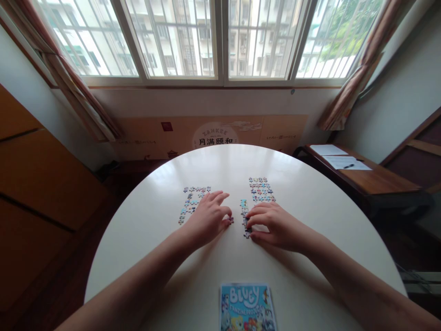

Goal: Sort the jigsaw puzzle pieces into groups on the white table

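Pinched between the thumb and forefinger of my left hand (209,214) is a small dark puzzle piece (231,221), low over or on the table. My right hand (274,220) rests its fingertips along the right side of a narrow joined strip of puzzle pieces (244,208), which runs toward me. Its fingers are spread, and they hide part of the strip. Behind that hand lie rows of loose pieces (261,186). More loose pieces (192,202) are laid out to the left, partly covered by my left hand.
A blue picture card marked "BLUEY" (246,308) lies near me on the round white table (138,248). At the right stands a wooden side table (386,177) with papers (346,162) and a pen. A barred window (220,41) and a printed cardboard panel (144,131) are beyond.
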A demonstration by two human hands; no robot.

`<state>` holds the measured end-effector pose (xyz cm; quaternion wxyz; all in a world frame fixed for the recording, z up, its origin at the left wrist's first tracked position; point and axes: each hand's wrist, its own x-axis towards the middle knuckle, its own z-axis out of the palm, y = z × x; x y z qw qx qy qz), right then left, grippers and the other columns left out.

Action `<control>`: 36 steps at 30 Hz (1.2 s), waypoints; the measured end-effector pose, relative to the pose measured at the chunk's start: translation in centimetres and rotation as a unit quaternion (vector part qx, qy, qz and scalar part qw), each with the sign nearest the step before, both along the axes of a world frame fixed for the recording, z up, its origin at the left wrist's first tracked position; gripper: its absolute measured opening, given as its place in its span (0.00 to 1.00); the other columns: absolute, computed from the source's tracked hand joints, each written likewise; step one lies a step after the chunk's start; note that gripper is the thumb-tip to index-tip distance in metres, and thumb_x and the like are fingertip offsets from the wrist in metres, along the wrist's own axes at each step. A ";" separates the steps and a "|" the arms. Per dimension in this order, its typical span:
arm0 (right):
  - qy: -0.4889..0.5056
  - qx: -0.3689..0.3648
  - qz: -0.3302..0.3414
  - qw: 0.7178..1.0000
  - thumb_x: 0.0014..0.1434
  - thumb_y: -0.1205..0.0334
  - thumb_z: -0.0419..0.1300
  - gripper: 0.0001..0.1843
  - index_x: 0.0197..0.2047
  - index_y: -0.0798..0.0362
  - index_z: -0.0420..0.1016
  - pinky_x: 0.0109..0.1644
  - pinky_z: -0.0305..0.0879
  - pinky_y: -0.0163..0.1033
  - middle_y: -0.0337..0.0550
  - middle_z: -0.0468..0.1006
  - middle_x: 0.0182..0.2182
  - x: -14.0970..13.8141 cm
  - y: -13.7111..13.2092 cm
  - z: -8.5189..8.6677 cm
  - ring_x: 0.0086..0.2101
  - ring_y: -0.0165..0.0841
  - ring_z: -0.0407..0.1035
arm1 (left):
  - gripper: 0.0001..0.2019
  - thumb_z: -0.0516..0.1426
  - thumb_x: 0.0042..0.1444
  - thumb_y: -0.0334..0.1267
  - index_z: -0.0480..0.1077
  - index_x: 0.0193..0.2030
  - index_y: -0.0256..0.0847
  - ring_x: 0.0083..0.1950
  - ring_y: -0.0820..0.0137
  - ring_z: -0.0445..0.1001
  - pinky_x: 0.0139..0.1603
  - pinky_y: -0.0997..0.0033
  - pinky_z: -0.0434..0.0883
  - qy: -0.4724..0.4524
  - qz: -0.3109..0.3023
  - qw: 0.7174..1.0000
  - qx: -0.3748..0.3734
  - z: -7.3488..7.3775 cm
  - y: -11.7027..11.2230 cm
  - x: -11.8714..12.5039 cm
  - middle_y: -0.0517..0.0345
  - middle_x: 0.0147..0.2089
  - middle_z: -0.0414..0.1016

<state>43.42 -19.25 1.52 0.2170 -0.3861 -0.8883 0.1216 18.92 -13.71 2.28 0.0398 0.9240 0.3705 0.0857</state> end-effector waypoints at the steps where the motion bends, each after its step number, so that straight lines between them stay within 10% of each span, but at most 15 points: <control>1: 0.001 0.001 -0.002 1.000 0.59 0.61 0.68 0.05 0.41 0.46 0.82 0.55 0.64 0.50 0.41 0.83 0.45 0.0 0.0 0.0 0.47 0.39 0.75 | 0.05 0.63 0.59 0.36 0.80 0.40 0.45 0.71 0.50 0.58 0.70 0.41 0.56 0.003 -0.002 1.000 0.000 0.0 -0.1 0.0 0.49 0.68 0.66; 14: 0.095 -0.004 0.035 0.995 0.62 0.66 0.65 0.06 0.42 0.47 0.82 0.50 0.71 0.46 0.41 0.84 0.40 1.0 -0.2 1.2 0.41 0.35 0.77 | 0.02 0.64 0.58 0.38 0.78 0.34 0.45 0.46 0.62 0.74 0.53 0.59 0.67 -0.063 -0.077 0.984 -0.149 2.0 -1.1 -0.1 0.58 0.38 0.81; 36: 0.125 -0.040 0.112 0.985 0.65 0.60 0.65 0.04 0.43 0.46 0.81 0.45 0.69 0.42 0.38 0.84 0.34 -0.1 -1.3 2.0 0.36 0.32 0.76 | 0.07 0.60 0.58 0.41 0.76 0.38 0.41 0.40 0.68 0.73 0.43 0.67 0.68 -0.150 -0.049 0.902 -0.403 2.5 -2.4 0.8 0.58 0.38 0.79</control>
